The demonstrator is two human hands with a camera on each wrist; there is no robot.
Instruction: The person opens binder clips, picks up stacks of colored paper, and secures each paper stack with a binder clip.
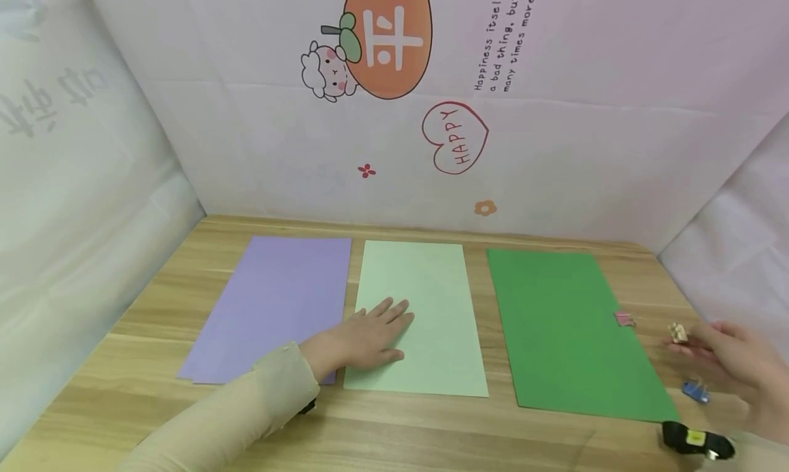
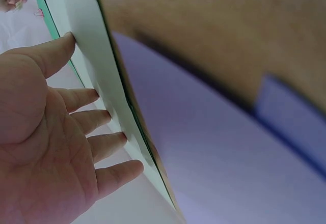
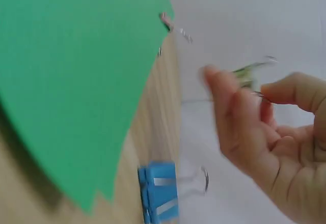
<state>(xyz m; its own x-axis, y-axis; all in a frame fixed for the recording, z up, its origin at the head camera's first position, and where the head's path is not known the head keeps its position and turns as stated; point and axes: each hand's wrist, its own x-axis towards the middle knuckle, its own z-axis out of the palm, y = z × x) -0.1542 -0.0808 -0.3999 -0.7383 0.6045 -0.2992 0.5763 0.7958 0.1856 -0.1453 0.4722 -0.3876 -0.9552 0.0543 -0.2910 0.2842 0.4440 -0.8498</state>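
Observation:
My left hand rests with spread, straight fingers on a pale green sheet in the middle of the table. At the far right my right hand pinches a yellow binder clip by its wire handle; the right wrist view shows this clip between thumb and fingers, partly blurred. Beside it lies a dark green sheet with a pink binder clip at its right edge. A blue binder clip sits on the tabletop just below the right hand.
Purple sheets, slightly offset from each other, lie on the left of the wooden table. Printed white cloth hangs behind the table and at both sides. A black device is at the right wrist.

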